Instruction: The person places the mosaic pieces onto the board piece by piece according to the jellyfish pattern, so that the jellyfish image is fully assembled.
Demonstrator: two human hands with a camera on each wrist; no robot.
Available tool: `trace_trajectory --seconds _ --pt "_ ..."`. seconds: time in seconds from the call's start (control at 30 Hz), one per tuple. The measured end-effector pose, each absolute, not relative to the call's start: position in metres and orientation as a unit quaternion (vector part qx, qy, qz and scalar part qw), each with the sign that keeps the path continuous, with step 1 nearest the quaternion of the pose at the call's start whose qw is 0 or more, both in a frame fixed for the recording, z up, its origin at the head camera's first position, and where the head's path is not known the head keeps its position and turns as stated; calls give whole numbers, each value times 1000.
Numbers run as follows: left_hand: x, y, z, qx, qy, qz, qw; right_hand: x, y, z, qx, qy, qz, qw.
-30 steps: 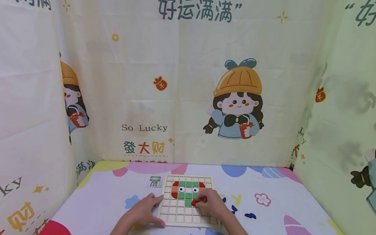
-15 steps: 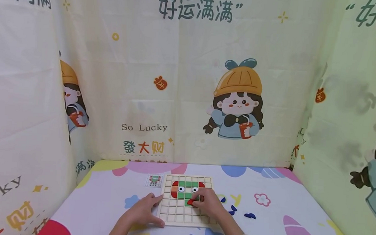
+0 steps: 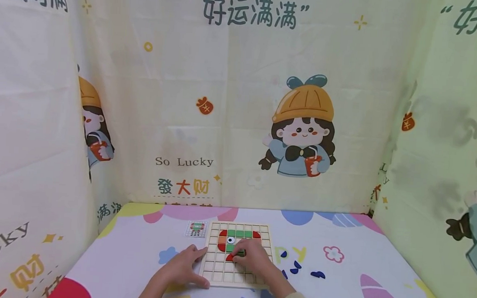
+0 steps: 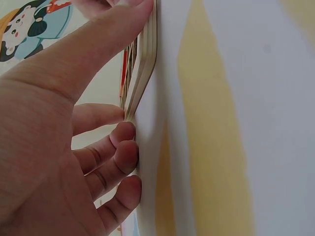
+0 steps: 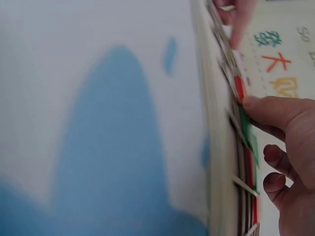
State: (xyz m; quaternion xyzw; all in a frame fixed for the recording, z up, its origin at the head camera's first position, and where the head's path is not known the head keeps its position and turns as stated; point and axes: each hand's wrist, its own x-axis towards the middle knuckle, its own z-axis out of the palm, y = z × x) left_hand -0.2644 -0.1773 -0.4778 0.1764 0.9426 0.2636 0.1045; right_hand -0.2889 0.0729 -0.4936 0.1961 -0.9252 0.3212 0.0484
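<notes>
My right hand (image 3: 252, 258) pinches a red piece (image 3: 229, 258) at the middle of the board (image 3: 219, 276); my left hand (image 3: 183, 266), fingers loosely spread, touches its left edge. A card (image 3: 196, 229) lies beside the far-left corner, blue pieces (image 3: 318, 274) to the right.

We get soft, even light over the back curtain (image 3: 239, 131) in the head view; both wrist views are dimmer; the left shows us faint shade on the tablecloth (image 4: 280, 123) beside the board (image 4: 146, 61); the right blurs that board, possibly through motion.
</notes>
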Motion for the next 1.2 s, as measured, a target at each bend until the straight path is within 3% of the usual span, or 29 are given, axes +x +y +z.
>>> trace_trajectory --seconds 0.43,0.6,1.2 --pt "-265 -177 -481 173 939 272 119 -284 71 -489 199 -918 340 40" --pt "-266 -177 -479 169 940 273 115 -283 88 -486 197 -915 348 64" --pt "-266 -177 -477 168 943 267 110 -271 159 -485 26 -914 391 103"
